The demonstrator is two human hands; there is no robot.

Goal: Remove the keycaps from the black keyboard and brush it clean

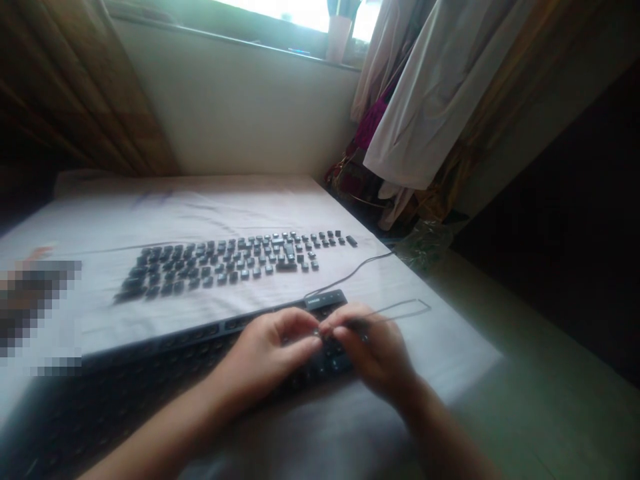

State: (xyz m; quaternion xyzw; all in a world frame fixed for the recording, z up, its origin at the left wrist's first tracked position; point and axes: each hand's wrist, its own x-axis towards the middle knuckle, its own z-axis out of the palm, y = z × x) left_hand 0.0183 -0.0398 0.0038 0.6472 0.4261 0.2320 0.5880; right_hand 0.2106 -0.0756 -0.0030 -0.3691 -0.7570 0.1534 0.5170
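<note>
A black keyboard (175, 340) lies across the white cloth, its key bed largely stripped of caps; some keys remain at its right end. Over that end, my left hand (273, 350) and my right hand (375, 350) meet at the fingertips. In my right hand is a thin bent wire tool (425, 307), its loop sticking out to the right. My left thumb and forefinger are pinched together at the same spot; what is between them is too small and blurred to name. Beyond the keyboard, several loose black keycaps (289, 251) lie in rows.
The keyboard's cable (350, 272) runs off the right edge of the cloth-covered surface (240, 200). White garments (415, 113) hang at the right, above a clear plastic bag (425, 243). A curtain (95, 100) hangs at the left. A blurred-out patch (40, 313) covers something at far left.
</note>
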